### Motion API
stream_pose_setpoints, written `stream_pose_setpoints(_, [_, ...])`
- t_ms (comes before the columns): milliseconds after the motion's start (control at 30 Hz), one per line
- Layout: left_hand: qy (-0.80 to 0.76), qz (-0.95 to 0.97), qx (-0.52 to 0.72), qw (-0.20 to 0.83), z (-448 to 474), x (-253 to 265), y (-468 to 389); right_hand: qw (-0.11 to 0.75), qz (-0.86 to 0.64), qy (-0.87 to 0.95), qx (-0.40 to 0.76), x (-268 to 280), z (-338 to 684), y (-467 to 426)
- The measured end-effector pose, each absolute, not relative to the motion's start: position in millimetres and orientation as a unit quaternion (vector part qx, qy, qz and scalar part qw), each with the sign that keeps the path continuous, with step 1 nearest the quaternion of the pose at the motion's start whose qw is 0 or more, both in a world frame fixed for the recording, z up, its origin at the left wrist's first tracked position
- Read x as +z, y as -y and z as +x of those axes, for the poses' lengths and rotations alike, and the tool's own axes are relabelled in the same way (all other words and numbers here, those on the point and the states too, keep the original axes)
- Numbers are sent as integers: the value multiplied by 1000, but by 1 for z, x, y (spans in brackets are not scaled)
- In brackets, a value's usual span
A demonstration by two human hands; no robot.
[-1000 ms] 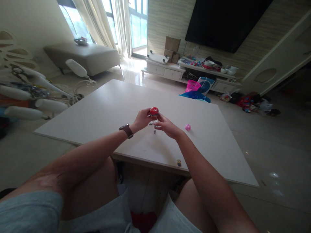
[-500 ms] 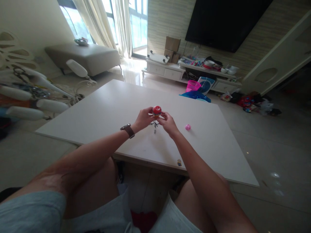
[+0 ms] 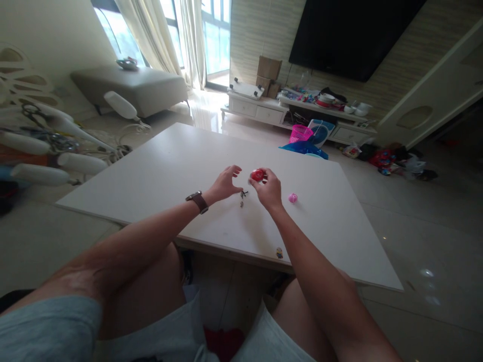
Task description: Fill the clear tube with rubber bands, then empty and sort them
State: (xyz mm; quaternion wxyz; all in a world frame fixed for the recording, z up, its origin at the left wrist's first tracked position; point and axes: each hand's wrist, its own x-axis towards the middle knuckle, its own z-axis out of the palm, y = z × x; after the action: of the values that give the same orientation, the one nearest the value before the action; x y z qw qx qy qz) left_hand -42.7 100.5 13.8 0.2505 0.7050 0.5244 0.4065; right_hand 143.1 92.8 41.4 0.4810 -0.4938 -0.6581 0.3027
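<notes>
A small round red object [image 3: 257, 175] with a shiny surface is in my right hand [image 3: 270, 190], its fingers and thumb around the right and lower side. What kind of thing it is I cannot make out. Just left of it, my left hand [image 3: 225, 184] holds nothing; its fingers and thumb are spread apart in a curve. Below the gap between my hands, small dark metal-looking pieces [image 3: 242, 194] lie on the white table [image 3: 211, 218]. A small pink toy-like object [image 3: 293, 198] rests on the table right of my right hand.
A small yellow and blue cartoon-figure sticker [image 3: 279, 252] is at the table's near edge. Beyond the far edge are a pink basket [image 3: 301, 133] and a blue item [image 3: 304, 148]. White lamp-like parts [image 3: 81, 164] stand close to the table's left side.
My left hand has let go of the red object and opened. My right hand has carried it slightly right and turned it, so the hands are now apart.
</notes>
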Motion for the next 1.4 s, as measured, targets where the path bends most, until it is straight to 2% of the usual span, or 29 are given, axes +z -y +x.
stream_pose_setpoints(633, [-524,702,393,279,-48,11,-104,472,-527,632,315,35,141,-97])
stream_pose_setpoints(767, [-562,631,398,358,-45,9,-104,479,-537,612,329,36,142,-98])
stream_pose_setpoints(867, [-588,515,394,484,-42,6,-105,499,-541,580,349,35,144,-102])
stream_pose_setpoints(1000, [-524,390,427,625,-39,2,-106,530,-537,532,383,31,145,-108])
stream_pose_setpoints(1233, [-478,312,461,680,-38,-3,-108,556,-518,442,477,25,144,-111])
stream_pose_setpoints(1400, [-456,350,449,684,-36,0,-105,555,-506,385,536,23,142,-112])
